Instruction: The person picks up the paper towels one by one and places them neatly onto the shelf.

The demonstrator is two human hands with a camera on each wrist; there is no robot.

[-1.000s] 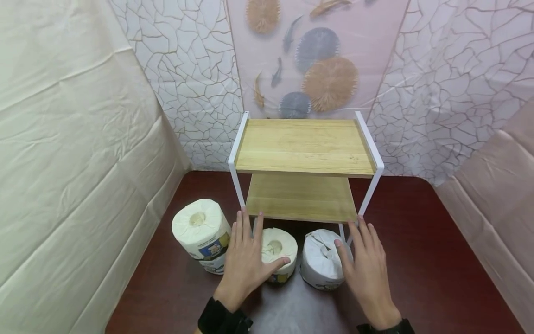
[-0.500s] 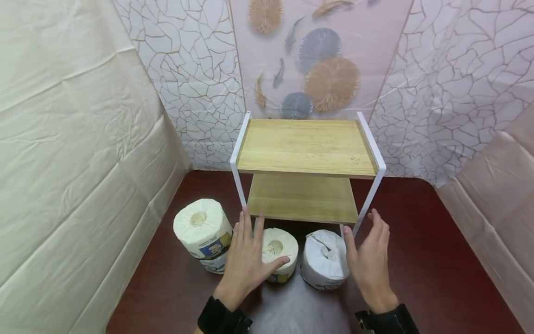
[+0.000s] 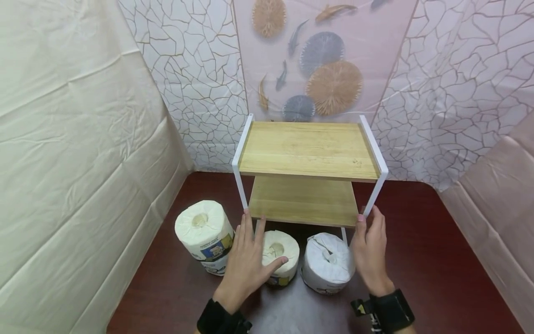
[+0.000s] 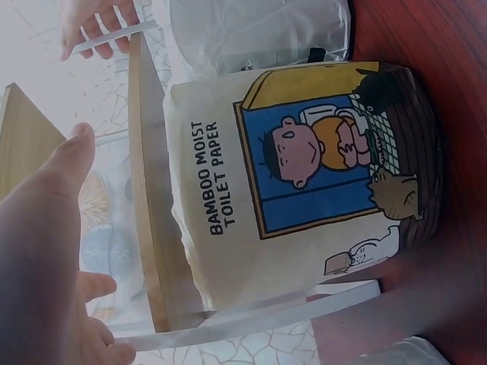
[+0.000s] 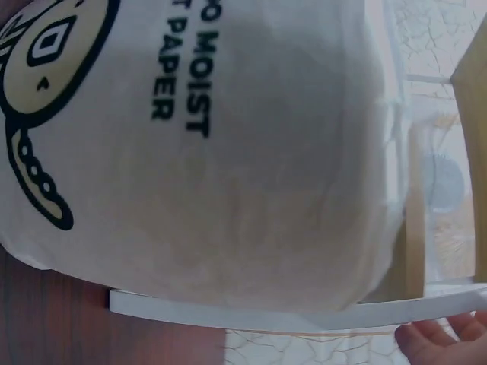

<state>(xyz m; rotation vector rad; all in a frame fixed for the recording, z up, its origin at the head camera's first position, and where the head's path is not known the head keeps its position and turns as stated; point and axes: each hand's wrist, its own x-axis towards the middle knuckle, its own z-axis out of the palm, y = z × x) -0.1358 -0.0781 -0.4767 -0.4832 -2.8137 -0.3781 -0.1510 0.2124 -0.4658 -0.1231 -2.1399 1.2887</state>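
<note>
A two-tier rack with wooden shelves and white legs stands on the table. My right hand grips its front right leg, thumb in front and fingers behind. In the left wrist view those fingers curl round the white bar. My left hand lies at the front left leg, fingers extended and thumb spread. Between my hands stand two wrapped toilet rolls: a cream one, partly hidden by my left hand, and a whitish one. The cream roll's cartoon wrapper fills the left wrist view.
Left of my left hand, a toilet roll rests on top of another wrapped roll. The dark red table extends to the right. Cream cloth hangs at the left, and a patterned backdrop rises behind the rack.
My right hand has moved off the whitish roll's side, swung outward, then come in round the rack's right leg. My left hand has stayed nearly still. The view has shifted slightly.
</note>
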